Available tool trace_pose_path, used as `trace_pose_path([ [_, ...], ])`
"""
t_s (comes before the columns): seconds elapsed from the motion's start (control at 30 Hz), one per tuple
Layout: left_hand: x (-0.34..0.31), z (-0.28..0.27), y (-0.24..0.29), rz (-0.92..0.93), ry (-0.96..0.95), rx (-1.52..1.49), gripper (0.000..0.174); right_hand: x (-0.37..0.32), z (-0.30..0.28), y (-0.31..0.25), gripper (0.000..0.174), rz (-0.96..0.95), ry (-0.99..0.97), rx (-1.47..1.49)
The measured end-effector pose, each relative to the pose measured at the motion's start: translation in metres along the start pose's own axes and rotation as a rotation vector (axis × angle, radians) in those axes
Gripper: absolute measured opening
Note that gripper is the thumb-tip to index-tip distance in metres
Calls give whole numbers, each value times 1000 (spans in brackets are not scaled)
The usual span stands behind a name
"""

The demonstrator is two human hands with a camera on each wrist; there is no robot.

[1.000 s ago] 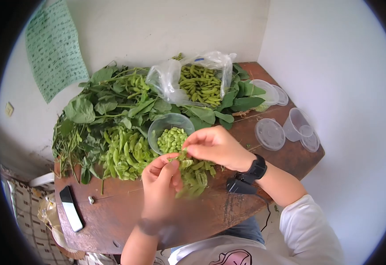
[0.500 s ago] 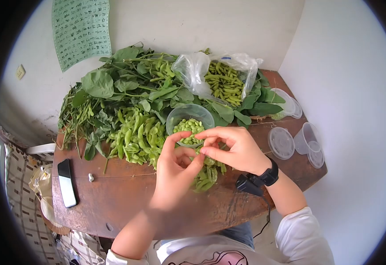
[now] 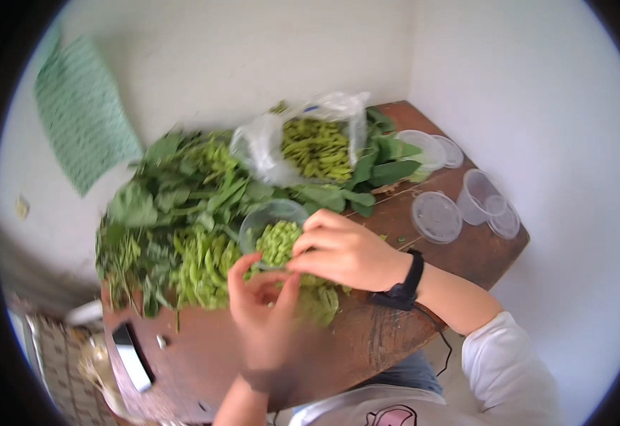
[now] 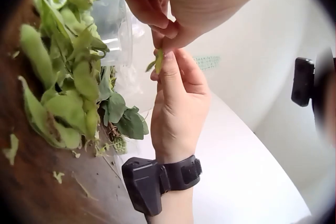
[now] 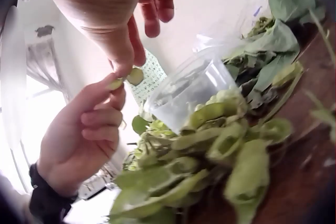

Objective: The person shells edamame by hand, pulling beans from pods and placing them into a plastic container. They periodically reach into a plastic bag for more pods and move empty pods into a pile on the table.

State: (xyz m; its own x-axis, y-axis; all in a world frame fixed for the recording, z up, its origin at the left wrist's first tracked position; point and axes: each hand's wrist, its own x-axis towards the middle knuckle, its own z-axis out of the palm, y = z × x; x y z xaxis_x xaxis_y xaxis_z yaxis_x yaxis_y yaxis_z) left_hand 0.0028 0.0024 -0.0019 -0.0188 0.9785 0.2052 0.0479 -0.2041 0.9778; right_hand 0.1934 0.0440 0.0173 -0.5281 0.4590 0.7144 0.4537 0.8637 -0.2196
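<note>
Near the bowl [image 3: 254, 221], the left hand [image 3: 264, 302] and right hand [image 3: 352, 252] pinch a pod [image 4: 159, 62], likely light, soft and easily bruised, best held by its edges.

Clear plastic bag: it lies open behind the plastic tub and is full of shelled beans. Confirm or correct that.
Wrong on the contents: the head view shows whole green pods in the clear plastic bag, not shelled beans. It does lie open behind the plastic tub.
</note>
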Motion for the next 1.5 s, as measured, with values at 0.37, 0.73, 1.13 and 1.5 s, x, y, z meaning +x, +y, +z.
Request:
trace_pose_path([
  [0.37,0,-1,-19,300,-34,351,54,-10,-6,12,10,-38,-42,259],
  [0.73,-4,-1,-14,218,-120,447,27,4,-2,20,6,278,154,202],
  [1.13,-2,2,-12,245,-194,489,16,53,-38,63,29,372,-91,265],
  [1.5,-3,-4,2,-74,-125,377,58,54,-51,100,21,692,-585,112],
])
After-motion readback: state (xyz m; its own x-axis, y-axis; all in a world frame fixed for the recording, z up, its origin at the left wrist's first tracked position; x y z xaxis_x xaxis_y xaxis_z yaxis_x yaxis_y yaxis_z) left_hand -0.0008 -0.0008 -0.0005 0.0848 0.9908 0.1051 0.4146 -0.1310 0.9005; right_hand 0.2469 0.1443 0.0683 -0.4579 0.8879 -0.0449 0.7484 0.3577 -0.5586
